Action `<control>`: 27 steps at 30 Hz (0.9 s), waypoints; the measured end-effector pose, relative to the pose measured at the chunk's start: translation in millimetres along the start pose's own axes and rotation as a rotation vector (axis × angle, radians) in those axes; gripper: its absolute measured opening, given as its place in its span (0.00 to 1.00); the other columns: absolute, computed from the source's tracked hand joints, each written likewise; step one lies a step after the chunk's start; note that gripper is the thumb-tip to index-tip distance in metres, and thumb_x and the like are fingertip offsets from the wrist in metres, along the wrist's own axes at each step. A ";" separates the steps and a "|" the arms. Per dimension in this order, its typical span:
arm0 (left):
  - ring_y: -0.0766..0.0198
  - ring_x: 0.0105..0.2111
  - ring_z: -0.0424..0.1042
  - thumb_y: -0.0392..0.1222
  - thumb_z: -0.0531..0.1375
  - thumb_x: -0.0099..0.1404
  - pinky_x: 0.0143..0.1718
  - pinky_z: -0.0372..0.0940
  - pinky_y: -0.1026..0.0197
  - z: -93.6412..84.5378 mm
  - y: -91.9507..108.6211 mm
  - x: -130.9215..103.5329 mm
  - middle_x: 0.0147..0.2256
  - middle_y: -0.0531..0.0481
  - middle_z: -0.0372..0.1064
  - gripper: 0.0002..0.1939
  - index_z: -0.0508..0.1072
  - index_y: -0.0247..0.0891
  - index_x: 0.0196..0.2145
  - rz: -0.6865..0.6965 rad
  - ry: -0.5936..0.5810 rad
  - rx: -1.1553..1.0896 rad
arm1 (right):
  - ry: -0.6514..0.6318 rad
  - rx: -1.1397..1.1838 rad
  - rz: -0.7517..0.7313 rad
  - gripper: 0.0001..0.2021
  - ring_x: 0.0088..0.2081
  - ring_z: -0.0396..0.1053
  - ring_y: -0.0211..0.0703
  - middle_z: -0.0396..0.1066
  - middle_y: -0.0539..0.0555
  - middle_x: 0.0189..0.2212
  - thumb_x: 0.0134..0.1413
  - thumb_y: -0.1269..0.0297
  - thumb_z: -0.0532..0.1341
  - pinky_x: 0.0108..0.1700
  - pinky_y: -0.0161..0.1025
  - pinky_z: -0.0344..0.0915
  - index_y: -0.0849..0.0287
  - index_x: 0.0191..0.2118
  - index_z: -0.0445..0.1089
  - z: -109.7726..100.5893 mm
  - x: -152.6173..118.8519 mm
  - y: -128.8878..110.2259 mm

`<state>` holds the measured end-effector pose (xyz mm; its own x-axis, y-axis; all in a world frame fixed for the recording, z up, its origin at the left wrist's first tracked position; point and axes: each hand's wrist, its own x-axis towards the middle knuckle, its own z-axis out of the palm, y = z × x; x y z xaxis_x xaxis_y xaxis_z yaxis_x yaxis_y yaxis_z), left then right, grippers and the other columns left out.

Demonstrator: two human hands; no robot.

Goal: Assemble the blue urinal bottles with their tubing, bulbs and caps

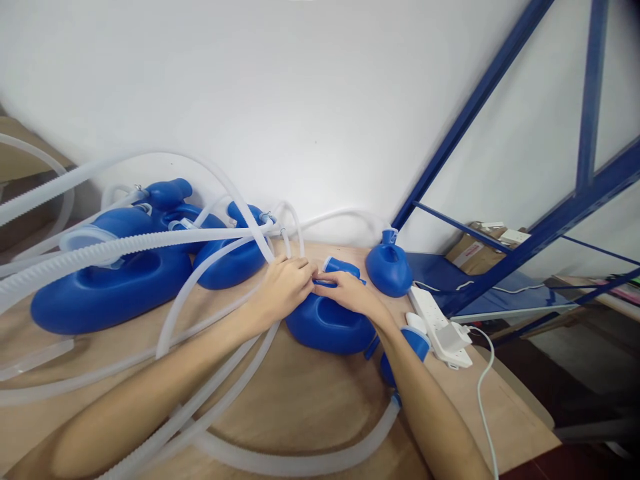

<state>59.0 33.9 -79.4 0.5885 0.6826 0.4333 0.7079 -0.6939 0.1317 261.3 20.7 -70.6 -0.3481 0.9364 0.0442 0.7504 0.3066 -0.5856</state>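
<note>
A blue plastic bottle point(330, 327) lies on the table, with its white-rimmed mouth point(327, 264) pointing left. My right hand point(347, 290) is closed over its top, thumb and fingers pinching around the blue part there. My left hand point(289, 285) meets it at the bottle's left side. Its fingers are bent together against my right fingertips, and what they grip is hidden. A translucent ribbed hose point(250, 220) runs down behind my left hand; whether the hand touches it I cannot tell.
Several blue bottles with hoses crowd the left, among them a large bottle point(110, 293). At right are a small blue bottle point(390, 267), a blue container point(413, 343) and a white power strip point(440, 327). A blue metal rack point(475, 87) stands beyond the table point(280, 407).
</note>
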 end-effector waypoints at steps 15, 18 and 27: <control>0.50 0.44 0.77 0.27 0.54 0.73 0.45 0.62 0.51 -0.7 7.4 1.4 0.41 0.41 0.77 0.13 0.78 0.34 0.45 -0.026 -0.022 0.020 | 0.022 -0.059 0.084 0.20 0.53 0.80 0.59 0.85 0.50 0.47 0.66 0.46 0.62 0.58 0.47 0.72 0.46 0.56 0.81 3.0 -0.3 -4.0; 0.50 0.43 0.77 0.28 0.52 0.73 0.46 0.63 0.49 0.9 7.7 2.9 0.40 0.41 0.77 0.14 0.78 0.34 0.45 -0.039 -0.020 0.012 | 0.031 -0.074 0.095 0.20 0.55 0.79 0.59 0.83 0.51 0.51 0.66 0.47 0.62 0.58 0.47 0.72 0.46 0.57 0.81 3.3 0.5 -3.6; 0.54 0.55 0.71 0.35 0.62 0.70 0.55 0.67 0.56 -59.0 -18.2 -7.6 0.53 0.43 0.73 0.06 0.79 0.39 0.43 0.257 -0.055 -0.196 | 0.073 -0.044 0.087 0.19 0.55 0.78 0.61 0.83 0.52 0.52 0.65 0.45 0.63 0.61 0.51 0.70 0.46 0.53 0.83 6.9 -0.3 -3.2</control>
<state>18.6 27.9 -32.5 0.7618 0.4873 0.4268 0.4481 -0.8722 0.1961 255.2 18.3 -74.4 -0.2401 0.9692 0.0544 0.8004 0.2294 -0.5538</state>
